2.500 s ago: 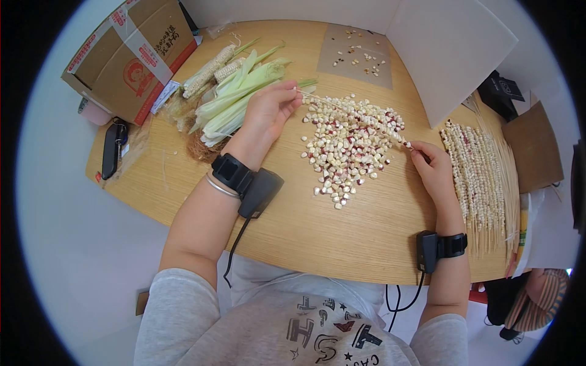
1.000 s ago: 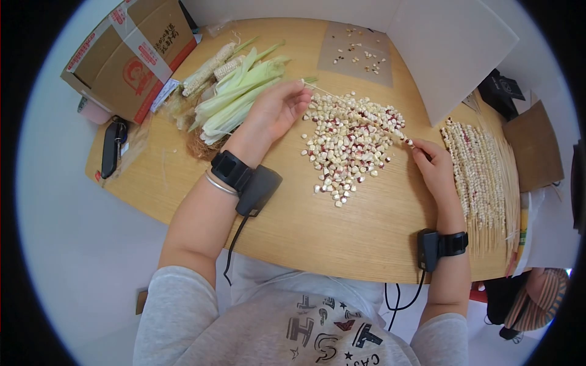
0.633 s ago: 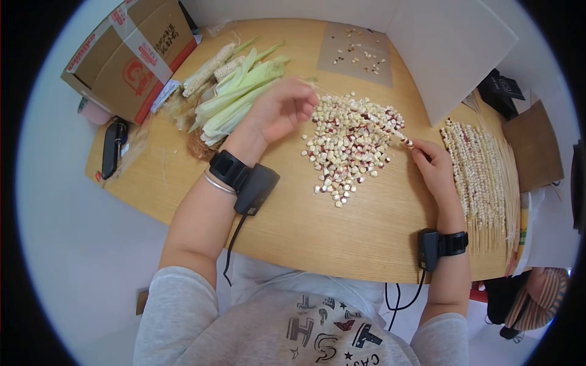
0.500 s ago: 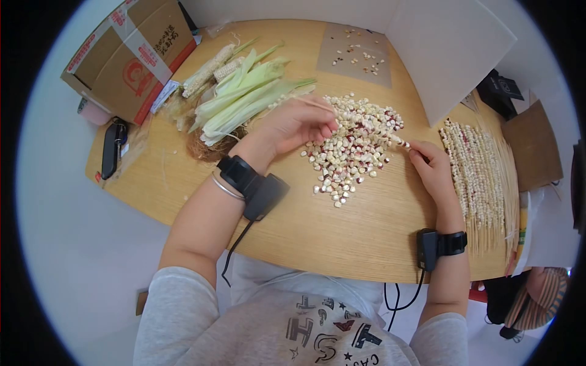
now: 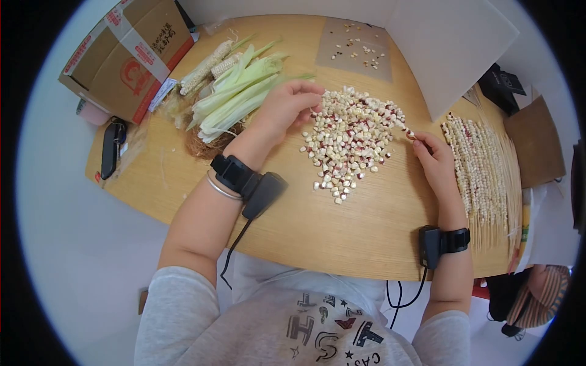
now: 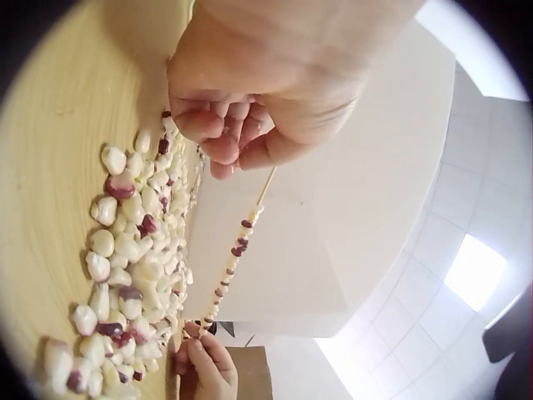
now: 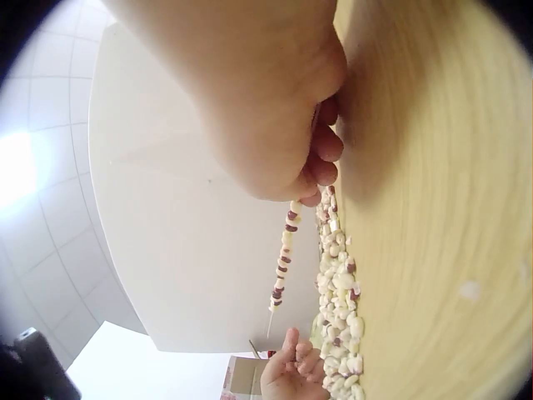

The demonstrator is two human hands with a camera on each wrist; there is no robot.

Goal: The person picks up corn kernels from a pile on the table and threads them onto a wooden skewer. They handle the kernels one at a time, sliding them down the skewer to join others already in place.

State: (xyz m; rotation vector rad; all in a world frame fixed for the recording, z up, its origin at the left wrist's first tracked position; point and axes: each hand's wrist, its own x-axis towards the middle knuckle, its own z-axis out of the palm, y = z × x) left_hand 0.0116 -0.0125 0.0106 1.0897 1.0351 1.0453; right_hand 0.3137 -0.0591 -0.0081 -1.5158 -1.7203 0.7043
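Observation:
My right hand (image 5: pixel 434 160) pinches the lower end of a thin stick threaded with white and dark red corn kernels (image 7: pixel 285 254). The stick rises at a slant over a heap of loose kernels (image 5: pixel 348 146); its far end is bare. Beside that bare end is my left hand (image 5: pixel 290 110), its fingers bent in toward the thumb. In the left wrist view the stick (image 6: pixel 236 250) runs up to just below the left thumb. In the right wrist view its tip shows close beside the left hand (image 7: pixel 293 375). What the left fingertips hold I cannot tell.
Corn husks (image 5: pixel 244 91) and stripped cobs (image 5: pixel 207 67) lie left of the heap, before a cardboard box (image 5: pixel 131 61). Finished kernel strings (image 5: pixel 476 171) lie in rows on the right, near bare sticks (image 5: pixel 510 177). A white panel (image 5: pixel 452 55) stands behind.
My left hand slid along the bare stick, dipped over the left side of the kernel heap, then came back up to the stick's bare end. The right hand keeps its grip almost in place.

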